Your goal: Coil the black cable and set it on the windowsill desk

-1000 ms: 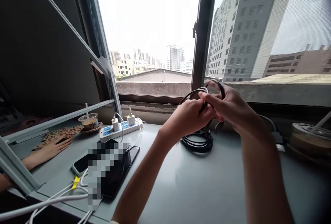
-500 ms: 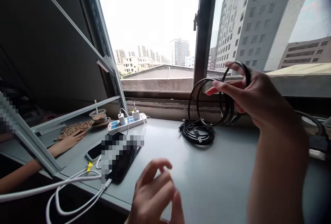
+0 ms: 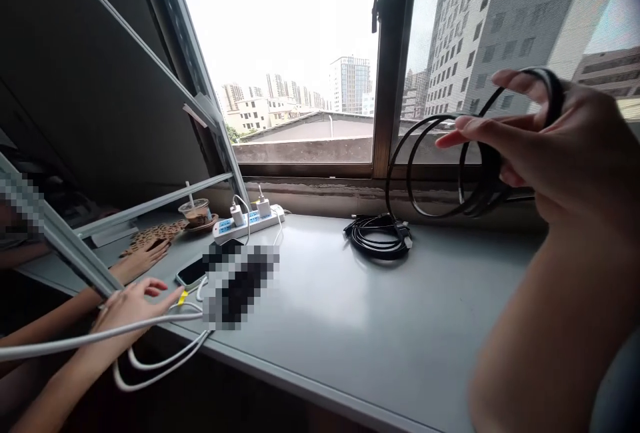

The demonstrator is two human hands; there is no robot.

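Right hand (image 3: 560, 146) raised before the window, fingers curled through coiled black cable (image 3: 450, 166). Left hand (image 3: 133, 306) low at bench (image 3: 400, 326) edge, gripping white cable (image 3: 100, 336). Second black coil (image 3: 377, 236) flat on bench. Farther left, drink cup (image 3: 196, 211) with straw, brown liquid inside.

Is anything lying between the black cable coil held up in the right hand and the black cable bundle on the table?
Nothing visible. The right hand holds the black cable coil up in front of the window. Only open air separates it from the black cable bundle, which lies on the table below and to its left.
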